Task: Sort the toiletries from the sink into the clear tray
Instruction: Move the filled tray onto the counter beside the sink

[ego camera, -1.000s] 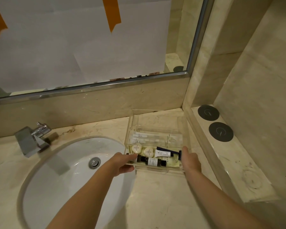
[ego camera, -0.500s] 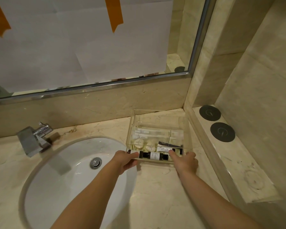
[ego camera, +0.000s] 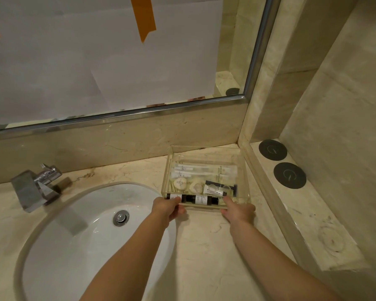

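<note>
The clear tray (ego camera: 204, 146) stands on the marble counter to the right of the white sink (ego camera: 85, 240), close to the back wall. Inside it lie dark bottles (ego camera: 199, 199) along the front wall, two round soaps (ego camera: 181, 184), a white tube (ego camera: 215, 189) and white packets (ego camera: 189, 169) further back. My left hand (ego camera: 166, 208) grips the tray's near-left corner, thumb on top of the wall. My right hand (ego camera: 239, 210) holds the near-right front edge, index finger stretched over the rim. I see no toiletries in the sink basin.
A chrome faucet (ego camera: 35, 187) stands at the sink's left rear and the drain plug (ego camera: 121, 217) is in the basin. A raised marble ledge (ego camera: 313, 224) runs along the right, carrying two black discs (ego camera: 289, 175). A paper-covered mirror hangs above the backsplash.
The tray has gone from tilted up toward me to lying flat on the counter, a little further back. Both hands slid from its sides to its front edge.
</note>
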Motion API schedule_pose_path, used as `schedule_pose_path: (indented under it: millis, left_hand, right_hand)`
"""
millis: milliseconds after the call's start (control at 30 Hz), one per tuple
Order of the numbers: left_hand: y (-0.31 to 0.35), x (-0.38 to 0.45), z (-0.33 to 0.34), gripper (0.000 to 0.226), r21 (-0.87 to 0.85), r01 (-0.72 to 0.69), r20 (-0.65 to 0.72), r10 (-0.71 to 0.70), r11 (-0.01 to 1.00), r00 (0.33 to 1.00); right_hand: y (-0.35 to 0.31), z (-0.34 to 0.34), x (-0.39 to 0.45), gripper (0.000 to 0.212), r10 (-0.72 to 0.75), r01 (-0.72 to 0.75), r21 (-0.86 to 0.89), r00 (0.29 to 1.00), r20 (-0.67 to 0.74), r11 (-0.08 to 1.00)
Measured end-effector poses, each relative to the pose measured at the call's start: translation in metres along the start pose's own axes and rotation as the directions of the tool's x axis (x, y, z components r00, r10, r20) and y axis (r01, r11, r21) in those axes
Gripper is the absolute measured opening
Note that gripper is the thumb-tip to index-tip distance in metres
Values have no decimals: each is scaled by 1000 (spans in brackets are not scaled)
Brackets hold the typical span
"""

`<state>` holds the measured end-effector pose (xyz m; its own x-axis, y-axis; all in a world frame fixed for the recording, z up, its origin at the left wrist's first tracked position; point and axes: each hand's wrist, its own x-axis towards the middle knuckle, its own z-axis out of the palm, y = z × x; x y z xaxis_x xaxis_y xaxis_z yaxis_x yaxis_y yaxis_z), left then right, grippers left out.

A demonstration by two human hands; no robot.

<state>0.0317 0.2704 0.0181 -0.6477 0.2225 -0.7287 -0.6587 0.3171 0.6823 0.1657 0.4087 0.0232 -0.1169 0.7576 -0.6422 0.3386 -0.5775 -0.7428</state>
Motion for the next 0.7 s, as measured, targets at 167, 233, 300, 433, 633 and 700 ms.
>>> schedule_pose_path:
  millis: [167, 233, 300, 433, 633, 700]
  left_hand:
    - [-3, 4, 2, 12, -30, -16, 2, 16, 999, 1000]
    - [-3, 6, 3, 11, -42, -27, -15, 26, 999, 1000]
    - [-3, 9, 4, 16, -65, -33, -30, 31, 997, 999]
    - [0, 10, 5, 30, -103, -34, -46, 30, 994, 998]
    - [16, 11, 12, 44, -157, -55, -24, 52, 986, 998]
    - [21, 10, 14, 40, -159, -37, -12, 35, 987, 999]
  right_hand:
    - [3, -1, 8, 46, -1, 1, 66, 1000, -1, 998]
    - [4, 0, 12, 42, 6, -7, 65, 1000, 10, 998]
    - [6, 2, 15, 36, 37, -39, 47, 998, 51, 998]
    - [7, 6, 13, 27, 66, -74, 72, 992, 106, 995]
    - [-4, 13, 11, 24, 119, -149, 239, 984, 136, 959]
    - [-9, 17, 11, 24, 118, -154, 251, 981, 155, 955]
